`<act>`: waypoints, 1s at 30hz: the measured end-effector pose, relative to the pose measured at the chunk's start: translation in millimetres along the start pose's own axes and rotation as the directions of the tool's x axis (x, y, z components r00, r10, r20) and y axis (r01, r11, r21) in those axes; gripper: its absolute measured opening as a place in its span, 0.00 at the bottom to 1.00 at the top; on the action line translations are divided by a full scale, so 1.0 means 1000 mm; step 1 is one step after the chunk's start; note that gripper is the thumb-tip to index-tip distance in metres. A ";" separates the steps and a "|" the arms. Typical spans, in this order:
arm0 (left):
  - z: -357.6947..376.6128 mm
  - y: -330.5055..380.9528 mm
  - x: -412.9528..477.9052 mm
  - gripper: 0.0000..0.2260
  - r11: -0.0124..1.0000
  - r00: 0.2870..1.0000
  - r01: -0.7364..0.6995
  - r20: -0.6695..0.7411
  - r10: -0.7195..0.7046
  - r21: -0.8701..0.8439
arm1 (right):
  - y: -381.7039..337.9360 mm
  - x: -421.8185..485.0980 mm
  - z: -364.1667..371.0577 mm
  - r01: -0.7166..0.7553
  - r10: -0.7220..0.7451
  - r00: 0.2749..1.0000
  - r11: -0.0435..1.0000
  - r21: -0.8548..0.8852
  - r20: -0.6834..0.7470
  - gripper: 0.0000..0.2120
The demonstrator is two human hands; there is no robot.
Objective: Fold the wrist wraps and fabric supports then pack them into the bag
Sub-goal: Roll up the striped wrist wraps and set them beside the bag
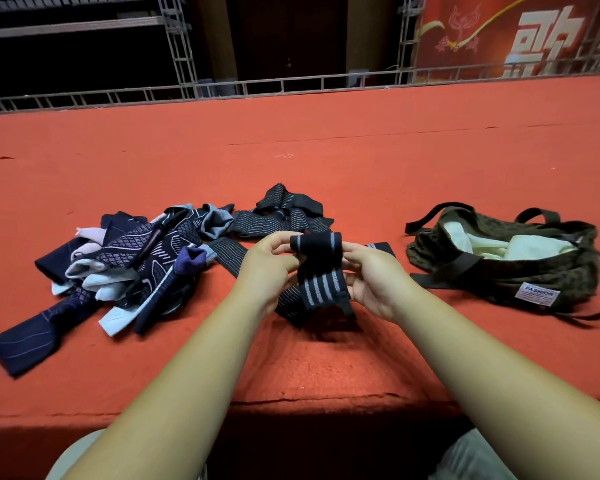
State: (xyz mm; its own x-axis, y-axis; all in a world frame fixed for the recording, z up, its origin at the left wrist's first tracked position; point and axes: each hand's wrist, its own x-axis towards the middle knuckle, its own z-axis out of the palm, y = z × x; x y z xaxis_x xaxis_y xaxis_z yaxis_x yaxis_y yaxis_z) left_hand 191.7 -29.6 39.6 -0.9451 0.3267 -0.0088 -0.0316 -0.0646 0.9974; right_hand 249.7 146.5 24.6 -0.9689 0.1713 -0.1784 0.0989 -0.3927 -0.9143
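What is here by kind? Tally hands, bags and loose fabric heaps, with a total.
Hands: 2, left hand and right hand, gripping one striped wrist wrap.
Bags: 1, brown bag.
Fabric heaps: 2, patterned supports pile and black striped wraps heap.
Total: 5.

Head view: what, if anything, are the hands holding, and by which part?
One black striped wrist wrap, held by both hands: the left hand pinches its left edge, the right hand its right edge, near the folded top.

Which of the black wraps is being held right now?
The grey-striped wrist wrap, held between the left hand and right hand; the other wraps lie on the carpet.
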 end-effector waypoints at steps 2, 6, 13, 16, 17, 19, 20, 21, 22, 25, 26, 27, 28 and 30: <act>0.001 -0.001 0.000 0.16 1.000 1.000 -0.010 0.010 0.010 0.012 | -0.002 -0.001 -0.003 -0.024 0.022 0.999 0.999 0.049 0.023 0.18; 0.001 0.000 0.004 0.16 0.997 0.999 -0.025 0.028 0.023 0.075 | -0.007 0.000 -0.004 -0.013 0.017 0.998 0.997 -0.078 0.054 0.20; 0.013 0.000 0.002 0.11 0.992 0.992 0.113 0.055 -0.110 -0.051 | -0.002 0.004 -0.015 0.159 -0.163 0.987 0.977 -0.145 -0.013 0.19; 0.026 -0.016 0.002 0.10 0.989 0.974 0.125 0.178 -0.137 0.080 | 0.009 0.004 -0.031 0.212 -0.219 0.976 0.920 -0.330 0.014 0.20; 0.032 -0.023 0.002 0.10 0.987 0.972 0.120 0.192 -0.139 0.108 | 0.012 0.003 -0.038 0.227 -0.239 0.971 0.881 -0.415 0.024 0.20; 0.045 -0.038 0.006 0.12 0.980 0.969 0.149 0.179 -0.172 0.134 | 0.016 -0.001 -0.053 0.227 -0.264 0.965 0.835 -0.502 -0.002 0.20; 0.053 -0.045 0.008 0.13 0.976 0.968 0.165 0.165 -0.187 0.142 | 0.016 -0.003 -0.059 0.215 -0.272 0.962 0.827 -0.520 -0.035 0.20; 0.062 -0.048 0.007 0.14 0.970 0.967 0.176 0.156 -0.202 0.168 | 0.015 -0.005 -0.067 0.190 -0.280 0.956 0.814 -0.549 -0.084 0.21; 0.069 -0.052 0.008 0.17 0.963 0.965 0.182 0.150 -0.213 0.197 | 0.014 -0.007 -0.073 0.157 -0.283 0.950 0.799 -0.581 -0.133 0.22; 0.090 -0.071 0.019 0.22 0.932 0.969 0.163 0.123 -0.213 0.325 | 0.014 -0.014 -0.094 0.071 -0.276 0.937 0.747 -0.661 -0.212 0.20; 0.096 -0.076 0.021 0.19 0.911 0.973 0.143 0.114 -0.201 0.387 | 0.017 -0.013 -0.102 0.058 -0.289 0.933 0.709 -0.703 -0.215 0.20; 0.102 -0.080 0.024 0.16 0.887 0.978 0.124 0.095 -0.185 0.445 | 0.019 -0.013 -0.109 0.045 -0.308 0.927 0.658 -0.752 -0.214 0.20; 0.106 -0.082 0.025 0.15 0.862 0.982 0.109 0.080 -0.170 0.495 | 0.021 -0.012 -0.116 0.035 -0.327 0.921 0.607 -0.794 -0.210 0.20; 0.113 -0.084 0.026 0.10 0.817 0.989 0.082 0.053 -0.136 0.570 | 0.026 -0.008 -0.122 0.027 -0.361 0.908 0.558 -0.829 -0.213 0.18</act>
State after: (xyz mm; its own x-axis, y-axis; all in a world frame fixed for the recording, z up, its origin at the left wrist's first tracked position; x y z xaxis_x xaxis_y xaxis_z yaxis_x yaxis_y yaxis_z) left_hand 206.9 91.1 -36.2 -0.9132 0.3825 -0.1409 0.0823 0.5117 0.8552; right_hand 288.1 245.4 -42.1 -0.8674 0.4894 0.0904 0.2167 0.5348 -0.8167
